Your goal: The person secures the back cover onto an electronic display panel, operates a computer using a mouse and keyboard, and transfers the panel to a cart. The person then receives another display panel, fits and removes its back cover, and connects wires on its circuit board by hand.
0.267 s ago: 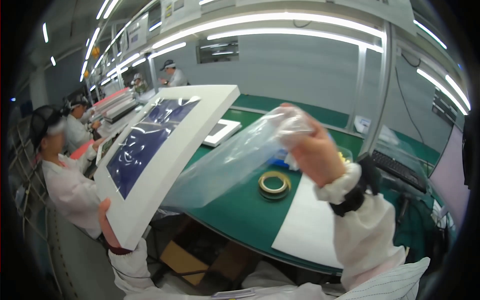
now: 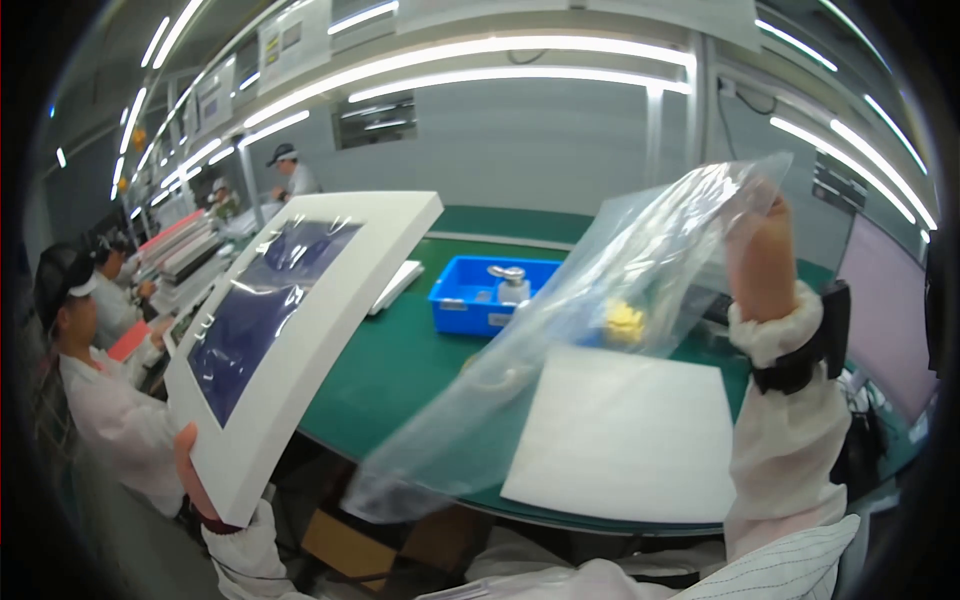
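My left hand [image 2: 188,462] grips the lower edge of a white-framed panel [image 2: 345,330], which is tilted up at the left. Wrinkled, glossy film covers the panel's dark blue centre [image 2: 255,320]. Raised at the right, my right hand [image 2: 762,262] is closed on the top end of a clear plastic bag [image 2: 560,310]. The bag hangs slantwise down to the left over the bench, apart from the panel. Beneath and beside it, a white foam sheet [image 2: 625,440] lies on the green bench top [image 2: 370,385].
A blue bin [image 2: 462,318] holding a metal-topped bottle [image 2: 512,287] stands at the bench's middle. Something yellow [image 2: 625,322] and a tape roll show through the bag. A monitor [image 2: 890,310] is at the right. A co-worker [image 2: 110,390] sits left; an open carton [image 2: 350,545] is below.
My right hand has moved right, drawing the bag away from the panel and stretching it out. The panel stays in my left hand. The blue bin has come into clearer view.
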Tool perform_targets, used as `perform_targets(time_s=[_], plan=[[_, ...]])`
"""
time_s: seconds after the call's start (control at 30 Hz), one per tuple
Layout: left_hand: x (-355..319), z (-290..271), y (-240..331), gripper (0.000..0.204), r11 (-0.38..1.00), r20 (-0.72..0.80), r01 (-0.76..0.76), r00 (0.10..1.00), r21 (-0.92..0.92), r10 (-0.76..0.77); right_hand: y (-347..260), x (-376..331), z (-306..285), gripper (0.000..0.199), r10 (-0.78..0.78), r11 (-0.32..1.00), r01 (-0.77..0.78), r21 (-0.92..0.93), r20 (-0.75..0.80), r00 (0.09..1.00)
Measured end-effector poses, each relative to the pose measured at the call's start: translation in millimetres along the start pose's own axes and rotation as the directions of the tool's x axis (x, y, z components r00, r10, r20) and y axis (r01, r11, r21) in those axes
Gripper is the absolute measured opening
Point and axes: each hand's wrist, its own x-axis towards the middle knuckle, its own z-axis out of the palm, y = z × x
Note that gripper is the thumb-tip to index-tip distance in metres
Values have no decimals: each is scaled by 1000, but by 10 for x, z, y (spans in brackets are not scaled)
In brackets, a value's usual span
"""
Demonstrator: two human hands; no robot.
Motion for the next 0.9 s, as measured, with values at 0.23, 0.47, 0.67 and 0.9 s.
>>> perform_targets(time_s=[0.23,0.47,0.67,0.9], plan=[[168,58,-257,53,996,121,81,990,-48,-74,-776,-55,-849,24,-159,949,204,-239,194,968],[222,270,-539,50,960,46,200,980,-196,-195,-915,-68,-902,17,-121,830,241,-503,259,958],[280,166,-698,45,942,117,262,963,-211,-242,-594,-27,-849,12,-61,704,242,-667,283,957],[336,139,-840,43,945,-17,282,957,-165,-288,299,-56,-831,8,84,546,195,-815,284,955]])
